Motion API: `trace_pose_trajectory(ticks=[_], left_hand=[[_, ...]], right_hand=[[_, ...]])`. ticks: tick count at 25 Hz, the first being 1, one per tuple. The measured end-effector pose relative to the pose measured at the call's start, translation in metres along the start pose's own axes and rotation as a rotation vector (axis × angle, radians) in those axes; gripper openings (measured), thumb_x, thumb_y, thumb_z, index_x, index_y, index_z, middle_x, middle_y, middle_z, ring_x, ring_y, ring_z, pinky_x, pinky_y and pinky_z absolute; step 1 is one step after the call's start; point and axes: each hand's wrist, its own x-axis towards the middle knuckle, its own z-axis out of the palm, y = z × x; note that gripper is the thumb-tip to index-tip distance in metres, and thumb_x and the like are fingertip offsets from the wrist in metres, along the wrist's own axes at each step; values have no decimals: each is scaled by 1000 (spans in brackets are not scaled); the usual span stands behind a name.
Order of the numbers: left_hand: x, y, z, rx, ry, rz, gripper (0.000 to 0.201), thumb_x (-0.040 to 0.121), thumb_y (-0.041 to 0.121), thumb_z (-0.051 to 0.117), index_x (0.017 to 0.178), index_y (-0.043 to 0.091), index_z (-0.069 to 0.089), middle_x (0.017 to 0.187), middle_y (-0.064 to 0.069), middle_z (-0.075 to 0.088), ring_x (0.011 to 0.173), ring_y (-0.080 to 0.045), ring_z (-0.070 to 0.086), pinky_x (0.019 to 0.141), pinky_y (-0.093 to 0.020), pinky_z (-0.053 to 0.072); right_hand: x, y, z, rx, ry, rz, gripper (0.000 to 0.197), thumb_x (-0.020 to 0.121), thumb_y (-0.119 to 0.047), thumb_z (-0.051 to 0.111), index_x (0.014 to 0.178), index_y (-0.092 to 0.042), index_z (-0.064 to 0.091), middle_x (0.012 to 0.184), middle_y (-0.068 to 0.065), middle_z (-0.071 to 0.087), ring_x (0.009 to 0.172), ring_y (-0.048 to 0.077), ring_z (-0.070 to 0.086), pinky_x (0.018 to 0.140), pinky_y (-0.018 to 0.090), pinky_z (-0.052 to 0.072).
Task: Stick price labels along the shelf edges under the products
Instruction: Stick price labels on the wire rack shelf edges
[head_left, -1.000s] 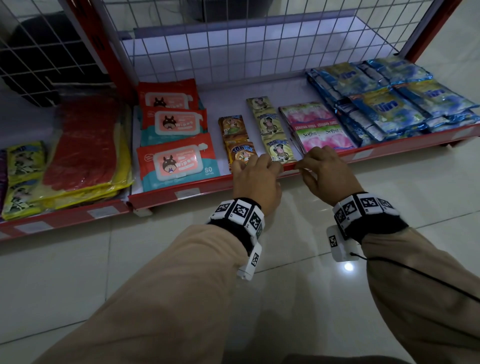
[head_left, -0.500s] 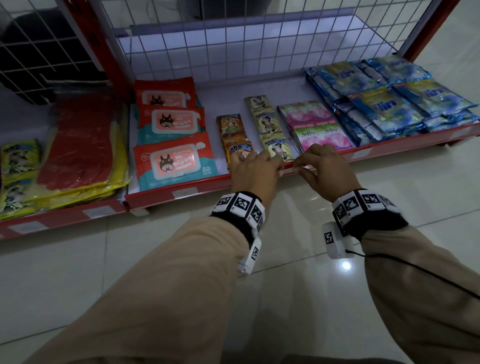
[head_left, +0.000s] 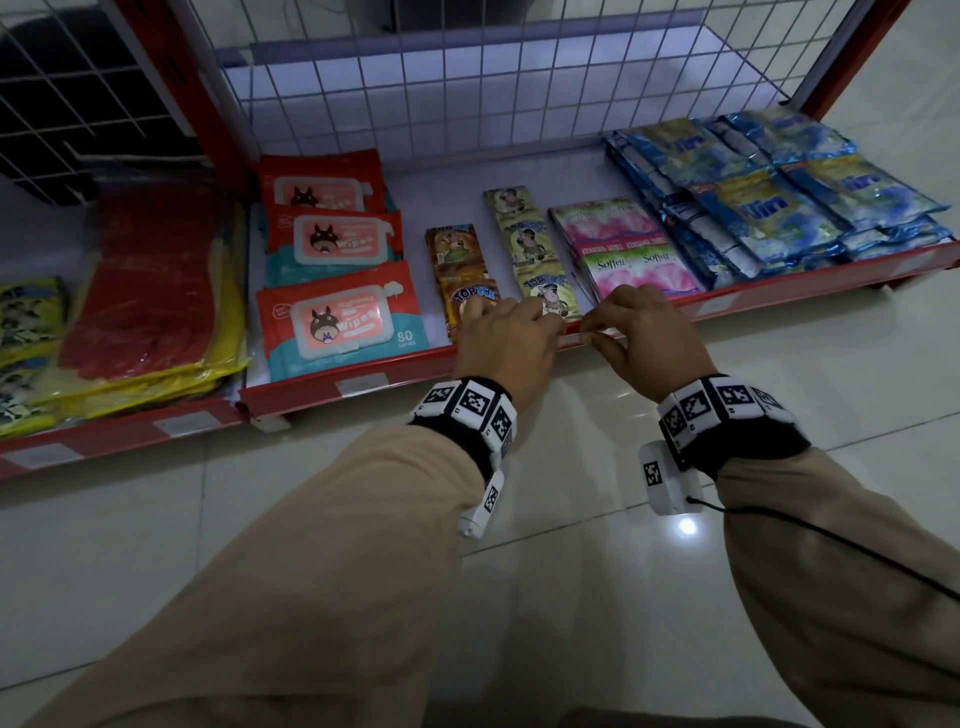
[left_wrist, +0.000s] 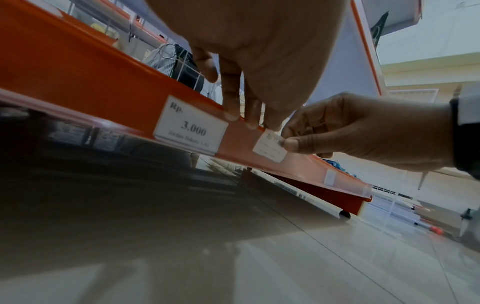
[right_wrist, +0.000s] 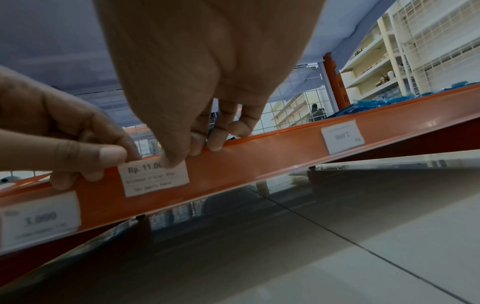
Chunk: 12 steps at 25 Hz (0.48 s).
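Two hands at the red shelf edge (head_left: 649, 317), lowest shelf, working one label between them. Right hand (head_left: 647, 332): fingers curled over the top lip of the edge strip, thumb pressed against the upper part of a white price label (right_wrist: 155, 178) printed "Rp. 11.0…", the rest of the figure hidden by the thumb. Left hand (head_left: 506, 343): fingers hooked over the same lip just to the left, thumb and forefinger pinching the label's upper left corner. Label lies flat on the front face of the strip, roughly level, below the yellow-green drink sachets (head_left: 540, 260). Further labels on the same strip: one reading "3.000" (left_wrist: 191, 124) seated in a clear holder to the left, under the wet wipes packs (head_left: 340, 322); one reading "2.000" (right_wrist: 342, 136), upside down in the right wrist view, to the right under the pink Soffell sachets (head_left: 641, 267). Shelf contents, left to right: three red and teal wipes packs in a row front to back; brown sachets (head_left: 465, 280) partly covered by the left hand; yellow-green sachets; pink sachets; stacked blue detergent sachets (head_left: 779, 197) at the far right. Neighbouring shelf to the left: red and yellow gloves in clear bags (head_left: 150, 296). White wire grid (head_left: 493, 78) forms the back of the shelf. Pale glossy tile floor (head_left: 156, 519) below. Both forearms in tan sleeves (head_left: 311, 597), wrists banded with black and white marker blocks.
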Motion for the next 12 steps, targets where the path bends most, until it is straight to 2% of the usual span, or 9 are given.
trace_pose_trajectory(ticks=[2,7,12], left_hand=[[1,0,-2,-7,-6,7,30,99,36,37,113,29,62,109,4,57,105,-21,52,90,-38,24],[7,1,-3,18,1,16,21,97,23,42,103,25,63,103,4,61,97,-21,56,89,-37,24],[9,1,2,42,22,18,20,96,20,43,100,21,63,100,2,62,94,-22,57,91,-37,25]], right_hand=[[0,0,0,3,7,-2,8,84,-15,69,91,-11,72,90,12,64,83,34,54,72,37,41],[0,0,-1,8,0,-4,8,83,-15,70,90,-12,72,91,11,65,83,34,54,72,37,42],[0,-1,-2,-1,-33,21,10,86,-18,67,94,-13,72,94,11,65,87,33,54,73,38,43]])
